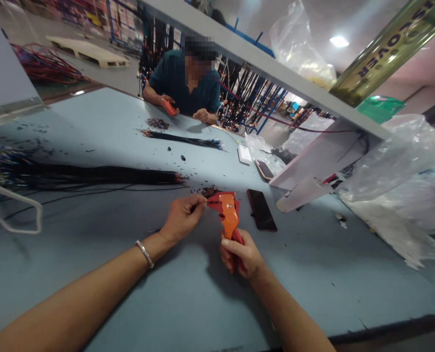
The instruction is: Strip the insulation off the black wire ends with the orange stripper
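Observation:
My right hand (243,254) is wrapped round the handles of an orange wire stripper (227,213), held upright over the blue table (188,293). My left hand (183,215) pinches a thin dark wire and holds its end at the stripper's jaws. A small heap of cut insulation bits (209,190) lies just beyond the tool. A long bundle of black wires (92,176) stretches across the table to the left of my hands.
A black phone (261,209) lies right of the stripper, a second phone (264,169) and a white box (244,154) beyond. A person in a dark shirt (182,83) sits across with another wire bundle (184,140). Plastic bags (393,166) and a tilted shelf (305,166) crowd the right.

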`<move>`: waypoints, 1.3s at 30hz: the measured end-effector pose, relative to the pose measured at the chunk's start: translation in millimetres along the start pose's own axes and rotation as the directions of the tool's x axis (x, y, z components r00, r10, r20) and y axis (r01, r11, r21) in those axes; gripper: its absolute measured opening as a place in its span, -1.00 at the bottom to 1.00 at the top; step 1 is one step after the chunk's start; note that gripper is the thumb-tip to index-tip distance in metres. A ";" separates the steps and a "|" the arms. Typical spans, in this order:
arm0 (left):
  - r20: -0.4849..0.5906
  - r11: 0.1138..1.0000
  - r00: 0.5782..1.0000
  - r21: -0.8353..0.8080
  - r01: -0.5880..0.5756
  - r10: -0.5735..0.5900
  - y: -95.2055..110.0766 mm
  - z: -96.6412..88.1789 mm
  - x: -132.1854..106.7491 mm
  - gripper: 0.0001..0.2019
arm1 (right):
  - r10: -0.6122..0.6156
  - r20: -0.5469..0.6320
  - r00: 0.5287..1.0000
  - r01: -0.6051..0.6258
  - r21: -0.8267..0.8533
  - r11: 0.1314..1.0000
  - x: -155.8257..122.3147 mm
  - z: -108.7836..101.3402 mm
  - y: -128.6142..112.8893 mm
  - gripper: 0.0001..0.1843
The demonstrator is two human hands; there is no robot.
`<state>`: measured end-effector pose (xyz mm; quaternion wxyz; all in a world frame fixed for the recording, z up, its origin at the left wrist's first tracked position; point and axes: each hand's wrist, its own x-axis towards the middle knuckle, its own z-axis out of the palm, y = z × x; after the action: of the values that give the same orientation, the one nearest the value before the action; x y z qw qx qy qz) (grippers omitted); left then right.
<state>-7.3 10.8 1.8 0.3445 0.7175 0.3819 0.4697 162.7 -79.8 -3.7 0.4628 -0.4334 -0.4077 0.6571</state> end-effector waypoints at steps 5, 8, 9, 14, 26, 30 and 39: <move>0.012 1.000 1.000 0.020 -0.008 0.008 -1.8 1.8 1.0 -0.78 | -0.002 0.015 1.000 0.002 0.014 1.000 1.6 -0.4 0.2 -0.64; 0.022 1.000 1.000 0.018 0.001 -0.001 -3.4 1.5 1.9 -0.77 | 0.000 0.022 1.000 -0.001 0.028 1.000 1.8 -2.6 -1.4 -0.66; 0.018 1.000 1.000 0.015 0.011 -0.011 -4.3 1.0 2.4 -0.76 | 0.003 0.010 1.000 -0.003 0.039 0.999 1.9 -4.2 -2.3 -0.67; -0.024 0.997 0.997 0.018 0.074 -0.074 -8.6 -1.9 4.9 -0.77 | -0.007 -0.096 0.995 0.015 0.080 0.997 3.2 -14.3 -9.0 -0.70; 0.013 0.997 0.997 0.015 0.078 -0.078 -7.1 -3.1 5.0 -0.75 | -0.014 -0.055 0.998 0.018 0.068 0.998 -0.2 -14.1 -12.8 -0.62; 0.033 0.997 0.999 0.066 0.041 -0.043 -6.9 -3.6 4.9 -0.75 | -0.001 -0.039 0.999 0.005 0.105 0.994 1.7 -16.8 -14.1 -0.59; 0.019 0.995 0.996 0.059 0.082 -0.084 -8.5 -0.7 4.9 -0.77 | 0.054 0.085 0.995 -0.073 0.239 0.968 0.8 -18.6 -18.3 -0.52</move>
<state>-8.5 19.1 -3.3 0.3465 0.7157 0.4214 0.4360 184.8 -72.2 7.9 0.4747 -0.3606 -0.3285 0.7326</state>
